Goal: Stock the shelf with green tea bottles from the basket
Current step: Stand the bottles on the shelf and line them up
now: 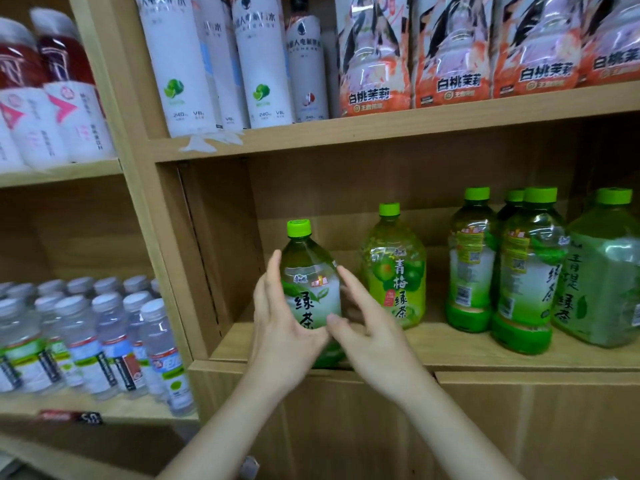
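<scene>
A green tea bottle [313, 296] is stood upright at the front edge of the shelf [450, 348], near its left end. It is flanked by both hands. The left hand [280, 327] is laid against its left side with fingers [273, 268] straight. The right hand [370, 334] is spread loosely at its right, its thumb touching the label. A yellow-labelled bottle [394, 268] is set just beside it, and further green bottles [526, 271] are grouped toward the right end.

Upper tier: tall white bottles with lime marks [180, 64], orange-labelled peach bottles [375, 67] to their right. Torn tape scrap [207, 142] just beneath. Left bay — red drinks [65, 60] above, white-capped water bottles [104, 341] packed below.
</scene>
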A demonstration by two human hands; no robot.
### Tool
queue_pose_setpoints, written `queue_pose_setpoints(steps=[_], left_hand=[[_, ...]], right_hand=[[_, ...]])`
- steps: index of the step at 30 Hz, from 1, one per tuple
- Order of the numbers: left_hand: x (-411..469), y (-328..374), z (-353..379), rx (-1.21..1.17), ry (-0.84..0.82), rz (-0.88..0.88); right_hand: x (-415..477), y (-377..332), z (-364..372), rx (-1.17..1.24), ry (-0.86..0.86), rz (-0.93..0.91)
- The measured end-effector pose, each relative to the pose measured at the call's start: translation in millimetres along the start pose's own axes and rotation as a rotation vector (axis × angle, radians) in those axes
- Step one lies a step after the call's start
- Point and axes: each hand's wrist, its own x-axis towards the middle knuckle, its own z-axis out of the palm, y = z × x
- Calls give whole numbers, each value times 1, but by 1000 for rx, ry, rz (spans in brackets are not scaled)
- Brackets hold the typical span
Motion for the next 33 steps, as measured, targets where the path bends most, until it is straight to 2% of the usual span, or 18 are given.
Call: queue_pose_setpoints(steps=[1, 2, 5, 6, 10, 12, 13, 15, 16, 17, 18, 20, 21, 24, 28, 33], left_hand=[[0, 0, 1, 90, 50, 15], [1, -2, 2, 167, 82, 34], [7, -8, -1, 223, 84, 39], [10, -11, -3, 219, 74, 31], [21, -23, -7, 225, 47, -8], [29, -26, -6, 292, 47, -21], [34, -28, -6, 377, 61, -12], [43, -27, -8, 574, 78, 5], [46, -26, -10, 621, 73, 4], [46, -26, -12, 622, 67, 0], [42, -26, -14, 598, 66, -6], [28, -28, -14, 504, 86, -11], [20, -30, -14, 459, 84, -19], [9, -40, -10, 467, -17, -48], [31, -59, -7, 367, -94, -126], [66, -79, 0, 284, -226, -224]], right_hand=[[-1, 2, -4, 17, 3, 1], [0, 3, -10, -64, 75, -12], [6, 7, -35, -500, 455, -111], [10, 5, -39, -561, 499, -103], [30, 8, -43, -658, 350, 120], [32, 13, -42, -709, 331, 189], [31, 14, -39, -778, 360, 170], [27, 14, -26, -861, 452, -17], [25, 11, -14, -827, 457, -129], [25, 5, -1, -710, 383, -185], [28, -1, 12, -526, 274, -162], [40, -4, 35, -199, 88, 14], [47, -3, 43, -166, 65, 61], [64, 1, 56, -270, 95, 83], [99, 10, 66, -374, 89, 95], [156, 29, 78, -231, 79, 223]])
